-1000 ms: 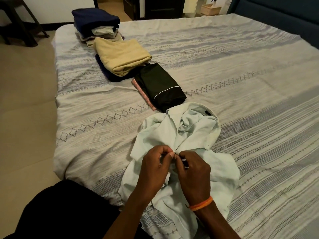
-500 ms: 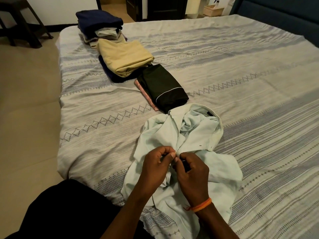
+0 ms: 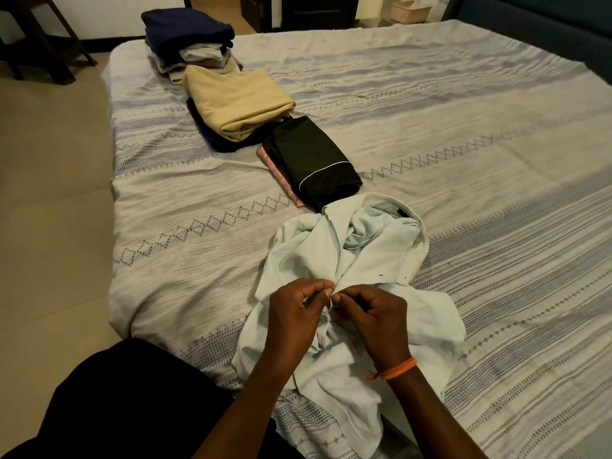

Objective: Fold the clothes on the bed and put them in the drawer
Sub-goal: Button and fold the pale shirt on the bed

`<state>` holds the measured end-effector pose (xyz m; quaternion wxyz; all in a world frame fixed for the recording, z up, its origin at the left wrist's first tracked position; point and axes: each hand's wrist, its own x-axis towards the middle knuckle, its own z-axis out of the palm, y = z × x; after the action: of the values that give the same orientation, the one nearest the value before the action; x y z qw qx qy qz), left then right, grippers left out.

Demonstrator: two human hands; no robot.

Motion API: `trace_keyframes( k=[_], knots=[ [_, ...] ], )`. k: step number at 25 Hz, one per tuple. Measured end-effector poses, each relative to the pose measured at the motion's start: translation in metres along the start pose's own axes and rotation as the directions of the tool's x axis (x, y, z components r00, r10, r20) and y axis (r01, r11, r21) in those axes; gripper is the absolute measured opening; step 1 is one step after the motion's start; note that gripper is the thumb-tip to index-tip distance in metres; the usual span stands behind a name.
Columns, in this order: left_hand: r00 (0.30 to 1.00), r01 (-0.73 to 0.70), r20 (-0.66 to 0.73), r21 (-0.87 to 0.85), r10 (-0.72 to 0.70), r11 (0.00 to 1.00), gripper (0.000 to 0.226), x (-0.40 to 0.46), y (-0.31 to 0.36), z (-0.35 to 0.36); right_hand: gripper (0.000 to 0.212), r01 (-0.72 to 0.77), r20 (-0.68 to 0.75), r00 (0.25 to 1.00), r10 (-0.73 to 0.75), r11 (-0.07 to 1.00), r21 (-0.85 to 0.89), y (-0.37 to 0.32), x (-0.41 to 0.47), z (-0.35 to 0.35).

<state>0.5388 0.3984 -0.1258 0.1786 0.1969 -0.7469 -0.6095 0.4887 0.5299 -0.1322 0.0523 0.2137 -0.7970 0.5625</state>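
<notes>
A pale mint collared shirt [image 3: 371, 260] lies rumpled on the bed [image 3: 463, 160] at its near edge, collar pointing away from me. My left hand [image 3: 294, 313] and my right hand [image 3: 374, 316] meet at the shirt's front placket, each pinching the fabric edge between thumb and fingertips. Beyond the shirt lie folded clothes in a row: a black piece with white piping [image 3: 314, 164] on a pink one [image 3: 278, 173], a tan piece [image 3: 235, 101] on a dark one, and a stack topped by navy [image 3: 185, 31].
The bed's left edge drops to a beige floor [image 3: 49, 193]. A dark wooden stool [image 3: 39, 38] stands at the far left. A dark headboard [image 3: 546, 24] runs along the far right. A small basket [image 3: 410, 9] sits on the floor beyond the bed.
Both hands stay together at the shirt's placket with small finger movements. My view has shifted slightly, so the bed appears a little further right.
</notes>
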Motion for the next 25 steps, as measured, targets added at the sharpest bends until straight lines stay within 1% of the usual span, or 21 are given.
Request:
trace_keyframes(
  k=[3, 7, 10, 11, 12, 13, 14, 15, 16, 17, 18, 19, 20, 21, 23, 24, 25],
  knots=[
    [1.0, -0.009, 0.015, 0.039, 0.009, 0.999, 0.014, -0.003, 0.005, 0.001, 0.005, -0.015, -0.01, 1.0, 0.014, 0.999, -0.029, 0.006, 0.007, -0.001],
    [1.0, 0.018, 0.007, 0.089, -0.018, 0.996, 0.011, -0.001, 0.016, 0.001, 0.014, 0.047, -0.061, 0.997, -0.056, 0.989, -0.137, 0.009, 0.006, 0.004],
    [0.997, 0.048, 0.048, 0.11, -0.054, 0.993, 0.005, 0.006, 0.02, 0.003, 0.009, 0.073, -0.085, 0.993, -0.087, 0.985, -0.156, 0.012, 0.005, 0.003],
    [0.997, 0.053, 0.056, 0.115, -0.06, 0.992, 0.009, 0.007, 0.021, 0.004, 0.011, 0.075, -0.084, 0.993, -0.088, 0.986, -0.15, 0.012, 0.006, 0.002],
    [0.997, 0.047, 0.052, 0.137, -0.055, 0.989, 0.016, 0.008, 0.021, 0.005, 0.014, 0.067, -0.083, 0.993, -0.079, 0.989, -0.132, 0.011, 0.007, 0.002],
    [0.998, 0.043, 0.042, 0.159, -0.05, 0.986, 0.021, 0.009, 0.022, 0.006, 0.014, 0.029, -0.083, 0.996, -0.037, 0.995, -0.095, 0.007, 0.007, 0.003],
    [0.998, 0.038, 0.04, 0.169, -0.046, 0.985, 0.024, 0.009, 0.024, 0.007, 0.012, -0.055, -0.082, 0.995, 0.054, 0.998, -0.02, 0.003, 0.006, 0.004],
    [0.998, 0.038, 0.049, 0.168, -0.047, 0.985, 0.025, 0.009, 0.025, 0.008, 0.009, -0.189, -0.07, 0.978, 0.196, 0.977, 0.101, 0.0, 0.005, 0.005],
    [0.996, 0.043, 0.069, 0.164, -0.055, 0.986, 0.026, 0.009, 0.026, 0.01, 0.008, -0.345, -0.025, 0.931, 0.365, 0.899, 0.272, -0.003, 0.004, 0.007],
    [0.994, 0.052, 0.09, 0.177, -0.069, 0.983, 0.028, 0.008, 0.025, 0.011, 0.011, -0.49, 0.064, 0.853, 0.518, 0.752, 0.44, -0.005, 0.004, 0.008],
    [0.992, 0.048, 0.103, 0.213, -0.071, 0.976, 0.031, 0.009, 0.021, 0.012, 0.017, -0.583, 0.166, 0.776, 0.608, 0.592, 0.556, -0.004, 0.004, 0.007],
    [0.992, 0.037, 0.109, 0.259, -0.068, 0.965, 0.035, 0.009, 0.016, 0.014, 0.021, -0.636, 0.239, 0.726, 0.645, 0.496, 0.591, -0.003, 0.005, 0.004],
    [0.992, 0.031, 0.109, 0.287, -0.065, 0.958, 0.037, 0.011, 0.009, 0.015, 0.023, -0.663, 0.272, 0.708, 0.652, 0.479, 0.575, -0.003, 0.006, 0.002],
    [0.993, 0.017, 0.108, 0.292, -0.051, 0.956, 0.036, 0.012, 0.004, 0.017, 0.022, -0.668, 0.277, 0.713, 0.644, 0.503, 0.549, -0.006, 0.007, 0.001],
    [0.994, -0.053, 0.112, 0.339, 0.015, 0.939, 0.024, 0.011, -0.003, 0.019, 0.014, -0.634, 0.224, 0.732, 0.644, 0.522, 0.571, -0.012, 0.011, -0.002],
    [0.991, -0.108, 0.12, 0.423, 0.063, 0.9, 0.018, 0.009, -0.002, 0.02, 0.009, -0.603, 0.172, 0.727, 0.665, 0.497, 0.624, -0.014, 0.013, -0.004],
    [0.985, -0.165, 0.127, 0.527, 0.115, 0.834, 0.015, 0.007, -0.001, 0.02, 0.01, -0.559, 0.112, 0.715, 0.691, 0.467, 0.685, -0.015, 0.017, -0.007]
  ],
)
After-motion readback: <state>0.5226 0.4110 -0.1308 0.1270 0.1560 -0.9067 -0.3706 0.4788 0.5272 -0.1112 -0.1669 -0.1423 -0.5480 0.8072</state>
